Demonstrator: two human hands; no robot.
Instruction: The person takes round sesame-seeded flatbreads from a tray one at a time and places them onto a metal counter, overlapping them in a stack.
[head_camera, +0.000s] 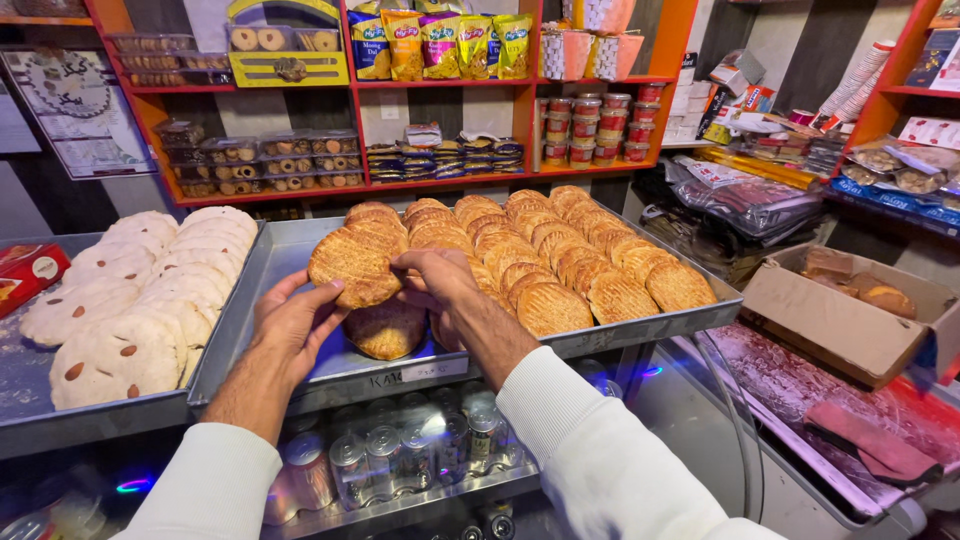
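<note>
1. Left hand (297, 325): raised over the near edge of the metal tray (290, 250), fingers curled up against the lower left rim of a round brown flatbread (352, 266); it grips that edge, thumb on the underside.
2. Right hand (440, 285): knuckles up, fingers closed over the right rim of the same flatbread, so the bread is pinched between both hands and held tilted, its scored face toward the camera.
3. Held flatbread: lies between the two grips, above the tray floor, at the front left end of the bread rows.
4. Second flatbread (386, 328): lies flat on the tray just below the held one, partly covered by the right hand.
5. Rows of flatbreads (560, 255): overlapping and leaning, filling the tray to the right of the hands.
6. Pale almond-topped breads (130, 300): stacked in a separate tray to the left, well apart from both hands.
7. Drink cans (400, 455): on the shelf beneath the tray.
</note>
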